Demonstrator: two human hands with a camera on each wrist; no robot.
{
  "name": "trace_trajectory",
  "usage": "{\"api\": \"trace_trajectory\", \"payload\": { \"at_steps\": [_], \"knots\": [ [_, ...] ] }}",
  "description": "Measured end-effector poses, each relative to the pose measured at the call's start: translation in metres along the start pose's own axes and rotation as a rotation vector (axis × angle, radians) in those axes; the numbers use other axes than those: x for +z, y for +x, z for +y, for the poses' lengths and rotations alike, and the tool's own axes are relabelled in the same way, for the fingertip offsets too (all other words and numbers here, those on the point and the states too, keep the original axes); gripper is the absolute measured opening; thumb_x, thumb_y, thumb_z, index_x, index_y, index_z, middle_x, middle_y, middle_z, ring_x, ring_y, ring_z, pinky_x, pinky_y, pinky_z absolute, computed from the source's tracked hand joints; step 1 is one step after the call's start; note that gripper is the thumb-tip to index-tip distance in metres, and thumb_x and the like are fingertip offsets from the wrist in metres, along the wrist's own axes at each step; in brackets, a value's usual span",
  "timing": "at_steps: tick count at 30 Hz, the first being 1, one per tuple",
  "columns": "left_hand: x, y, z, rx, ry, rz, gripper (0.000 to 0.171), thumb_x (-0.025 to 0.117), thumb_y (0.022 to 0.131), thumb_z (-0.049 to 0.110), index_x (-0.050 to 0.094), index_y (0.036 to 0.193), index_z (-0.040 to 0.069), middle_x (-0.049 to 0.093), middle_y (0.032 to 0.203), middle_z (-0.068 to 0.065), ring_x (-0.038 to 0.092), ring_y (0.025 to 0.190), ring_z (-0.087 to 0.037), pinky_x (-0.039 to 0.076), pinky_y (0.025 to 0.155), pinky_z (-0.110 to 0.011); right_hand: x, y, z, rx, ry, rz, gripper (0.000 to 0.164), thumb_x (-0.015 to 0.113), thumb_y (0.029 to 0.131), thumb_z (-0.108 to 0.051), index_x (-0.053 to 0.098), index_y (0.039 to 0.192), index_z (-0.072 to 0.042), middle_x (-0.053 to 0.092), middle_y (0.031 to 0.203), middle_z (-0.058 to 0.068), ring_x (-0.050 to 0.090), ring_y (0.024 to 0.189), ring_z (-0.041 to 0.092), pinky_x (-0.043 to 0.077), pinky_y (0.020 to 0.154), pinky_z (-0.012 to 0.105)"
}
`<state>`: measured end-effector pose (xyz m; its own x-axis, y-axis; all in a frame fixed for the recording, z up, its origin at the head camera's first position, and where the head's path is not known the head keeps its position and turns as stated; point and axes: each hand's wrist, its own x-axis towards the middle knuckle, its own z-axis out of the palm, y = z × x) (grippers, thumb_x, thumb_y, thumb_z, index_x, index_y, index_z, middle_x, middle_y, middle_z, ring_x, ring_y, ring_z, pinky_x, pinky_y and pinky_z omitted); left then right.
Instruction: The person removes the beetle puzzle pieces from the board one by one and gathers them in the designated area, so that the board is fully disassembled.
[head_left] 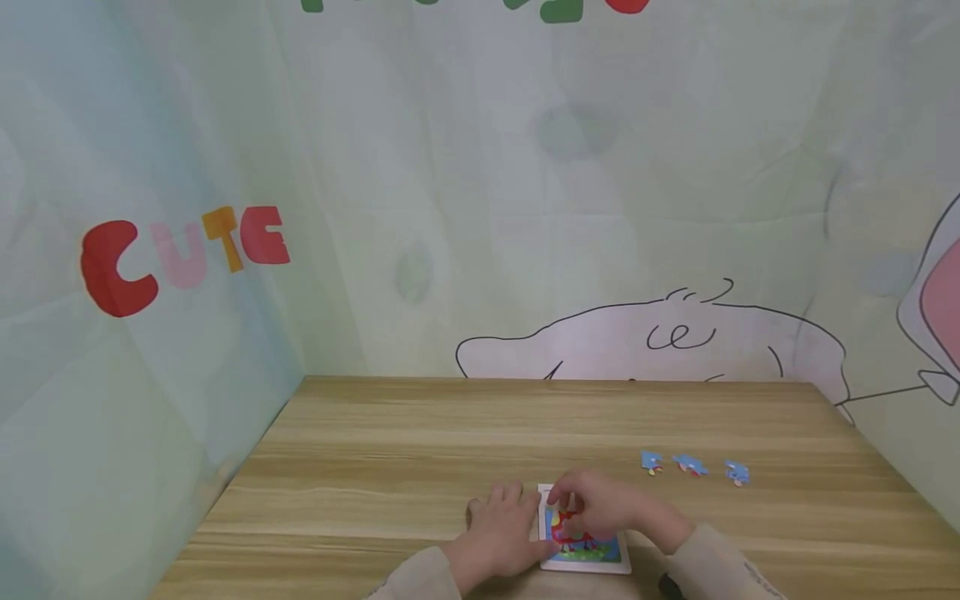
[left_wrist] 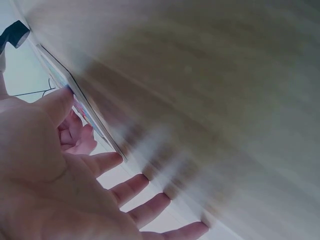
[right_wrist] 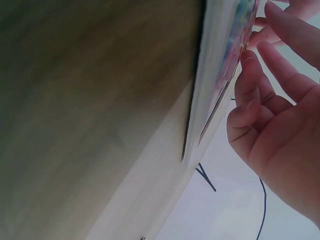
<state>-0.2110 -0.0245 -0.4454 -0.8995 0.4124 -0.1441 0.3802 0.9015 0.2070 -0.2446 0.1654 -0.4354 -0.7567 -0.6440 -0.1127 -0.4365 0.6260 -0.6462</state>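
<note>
A small framed jigsaw puzzle (head_left: 585,567) lies in front of me, its white border around a red figure, blue sky and green grass. My left hand (head_left: 501,533) lies along its left side with fingers spread and straight. The left thumb rests on the puzzle's lower left edge, and in the left wrist view the index fingertip reaches the board's edge. Over the puzzle's upper right, my right hand (head_left: 600,504) has its fingertips at the picture. In the right wrist view, the thumb and index stand apart and the other fingers bend; no piece shows between them.
Three loose blue puzzle pieces, a left one (head_left: 651,462), a middle one (head_left: 690,465) and a right one (head_left: 737,472), lie beyond the right hand on the wooden table (head_left: 360,467). A printed cloth backdrop (head_left: 420,208) rises behind the table and along its sides.
</note>
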Motion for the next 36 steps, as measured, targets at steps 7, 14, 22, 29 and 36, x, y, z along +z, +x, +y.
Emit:
{"api": "trace_trajectory", "payload": {
  "at_steps": [7, 14, 22, 29, 36],
  "knots": [
    [0.0021, 0.0006, -0.0013, 0.004, 0.0, 0.003, 0.075, 0.06, 0.084, 0.063, 0.05, 0.139, 0.013, 0.047, 0.138, -0.013, 0.042, 0.125, -0.033, 0.038, 0.088, -0.066, 0.0004, 0.0004, -0.0004, 0.01, 0.011, -0.008, 0.023, 0.075, 0.079, -0.005, 0.067, 0.1, -0.009, 0.058, 0.087, -0.005, 0.051, 0.076, 0.007, 0.046, 0.068, 0.024],
    [0.0028, 0.0005, -0.0013, 0.005, -0.005, 0.004, 0.075, 0.06, 0.084, 0.063, 0.05, 0.139, 0.013, 0.047, 0.138, -0.013, 0.042, 0.124, -0.033, 0.037, 0.088, -0.066, 0.0005, 0.0023, -0.0008, 0.008, -0.007, -0.014, 0.023, 0.076, 0.078, -0.006, 0.067, 0.099, -0.01, 0.058, 0.086, -0.006, 0.051, 0.075, 0.005, 0.045, 0.068, 0.023],
    [0.0032, 0.0014, -0.0005, 0.007, -0.012, 0.008, 0.075, 0.061, 0.084, 0.062, 0.051, 0.139, 0.012, 0.048, 0.135, -0.013, 0.043, 0.121, -0.032, 0.038, 0.088, -0.065, 0.001, 0.0036, -0.0029, 0.031, -0.014, -0.022, 0.023, 0.076, 0.078, -0.004, 0.068, 0.099, -0.009, 0.056, 0.085, -0.005, 0.05, 0.076, 0.007, 0.045, 0.068, 0.023],
    [0.001, 0.0007, -0.0002, 0.002, 0.019, 0.008, 0.075, 0.06, 0.084, 0.063, 0.05, 0.139, 0.013, 0.046, 0.139, -0.012, 0.042, 0.124, -0.033, 0.039, 0.088, -0.065, 0.0012, 0.0041, -0.0044, 0.047, -0.019, -0.029, 0.024, 0.076, 0.078, -0.004, 0.068, 0.101, -0.008, 0.056, 0.085, -0.005, 0.05, 0.077, 0.008, 0.045, 0.069, 0.024],
    [0.0013, 0.0008, -0.0003, 0.005, 0.014, 0.009, 0.074, 0.06, 0.084, 0.062, 0.05, 0.139, 0.013, 0.046, 0.139, -0.012, 0.042, 0.124, -0.032, 0.039, 0.087, -0.065, 0.0012, 0.0041, -0.0056, 0.043, -0.01, -0.034, 0.025, 0.076, 0.079, -0.003, 0.068, 0.102, -0.008, 0.056, 0.085, -0.004, 0.05, 0.077, 0.008, 0.045, 0.069, 0.024]
  ]
}}
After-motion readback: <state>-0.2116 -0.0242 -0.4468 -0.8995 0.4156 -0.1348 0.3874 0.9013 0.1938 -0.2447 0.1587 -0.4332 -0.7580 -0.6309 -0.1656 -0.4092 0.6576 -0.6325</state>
